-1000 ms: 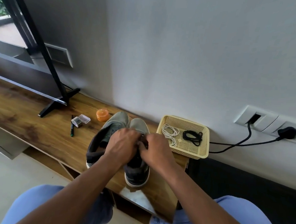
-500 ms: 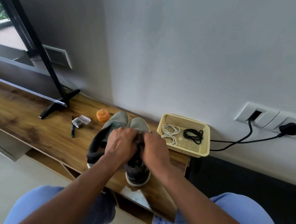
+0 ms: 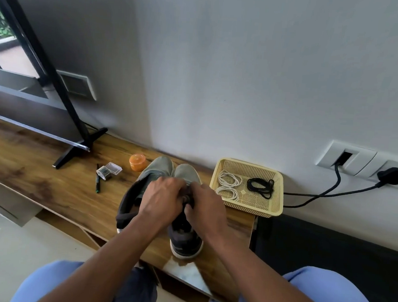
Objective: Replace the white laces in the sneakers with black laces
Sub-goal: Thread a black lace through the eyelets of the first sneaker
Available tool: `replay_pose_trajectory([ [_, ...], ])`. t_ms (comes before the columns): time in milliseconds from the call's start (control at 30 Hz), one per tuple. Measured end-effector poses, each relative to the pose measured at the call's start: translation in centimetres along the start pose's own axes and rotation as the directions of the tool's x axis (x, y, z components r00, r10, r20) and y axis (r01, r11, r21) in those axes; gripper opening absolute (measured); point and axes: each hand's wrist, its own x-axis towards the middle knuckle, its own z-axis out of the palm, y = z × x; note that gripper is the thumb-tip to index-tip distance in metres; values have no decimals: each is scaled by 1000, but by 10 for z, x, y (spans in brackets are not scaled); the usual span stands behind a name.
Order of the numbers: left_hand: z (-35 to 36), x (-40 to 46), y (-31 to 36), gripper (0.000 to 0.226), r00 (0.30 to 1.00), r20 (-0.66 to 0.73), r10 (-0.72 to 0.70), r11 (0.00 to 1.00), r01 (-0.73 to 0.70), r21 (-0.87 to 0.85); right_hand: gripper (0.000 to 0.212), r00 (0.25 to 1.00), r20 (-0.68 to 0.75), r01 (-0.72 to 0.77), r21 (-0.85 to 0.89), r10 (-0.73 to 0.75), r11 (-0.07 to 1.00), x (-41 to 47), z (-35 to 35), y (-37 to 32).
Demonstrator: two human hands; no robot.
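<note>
Wood-grain counter [image 3: 49, 187] against a grey wall: you sit at its near edge with both forearms reaching in over your blue-clad knees, hands meeting above the right sneaker [image 3: 184, 241] of the pair.

Your left hand [image 3: 164, 200] and right hand [image 3: 204, 206] sit knuckle to knuckle over that shoe's lacing area, fingers curled down and inward as if pinching something fine between them. A dark strand appears in the gap, most likely a black lace being worked through the eyelets, though your hands hide exactly what each one grips. The left sneaker [image 3: 144, 182], just beside it and touching at the toe, shows no lace that can be made out.

Judging by the layout, the white laces are already out and relacing of the right shoe is under way. The next move calls for keeping the two ends even, feeding each tip cleanly through the next eyelet and drawing the slack up without twisting the lace.

Farther right, touching the wall, the cream basket [image 3: 251, 164] holds two coiled white laces [image 3: 228, 184] on its left side and one coiled black lace [image 3: 261, 187] on its right, presumably for the other sneaker.

Left of the shoes lie a green pen [image 3: 98, 182], a small clear plastic case [image 3: 109, 170] and an orange lidded jar [image 3: 137, 162]. Beyond them a black stand foot [image 3: 80, 147] rests on the wood. On the far right, a black plug [image 3: 390, 176] sits in a wall socket, its cable trailing down behind the basket.
</note>
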Motion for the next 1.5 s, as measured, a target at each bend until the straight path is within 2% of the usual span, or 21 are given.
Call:
replay_pose_trajectory([
  [100,0,-1,-1,11,999,1,-44,998,44,-40,11,999,-13,45,-37,-45,998,6,1,-1],
  [200,2,-3,-4,14,995,-18,-101,994,100,-50,14,998,18,62,-87,-60,994,11,4,-6],
  [400,0,0,-9,17,992,2,-129,990,129,-64,15,995,54,97,-163,-89,982,23,1,-17],
  [533,-10,-1,-10,22,989,-23,-149,987,147,-71,13,997,43,73,-187,-66,980,32,-3,-20],
  [667,-24,-6,-21,26,966,-74,-246,969,247,-2,13,998,10,56,-193,-55,980,43,-4,-16],
  [767,-31,-6,-35,40,928,0,-374,922,371,107,5,998,27,59,-223,-54,973,48,-4,-11],
  [867,-34,-4,-52,45,859,126,-496,867,481,132,25,999,-6,48,-305,-53,951,45,-4,-17],
  [933,-34,-3,-61,42,823,181,-538,842,514,166,38,987,-58,121,-331,-148,936,39,-8,-34],
  [967,-33,-2,-65,40,816,194,-544,838,515,183,35,974,-58,190,-308,-218,932,35,-9,-46],
  [1067,-34,-1,-72,28,813,191,-550,830,507,231,14,913,147,400,-133,-381,907,17,-11,-78],
  [1133,-36,0,-75,25,807,186,-560,821,510,258,20,862,261,470,-92,-434,878,5,-4,-86],
  [1233,-40,-5,-79,26,817,182,-547,830,501,246,29,829,326,509,-105,-454,854,-5,6,-86],
  [1333,-44,-8,-82,24,815,209,-540,838,497,226,28,801,380,534,-102,-463,840,-6,8,-83],
  [1400,-47,-10,-82,25,795,281,-537,843,492,220,25,796,387,541,-110,-465,834,-4,5,-81],
  [1500,-53,-14,-75,14,736,432,-522,843,521,131,24,781,434,543,-114,-450,832,-4,-5,-78],
])
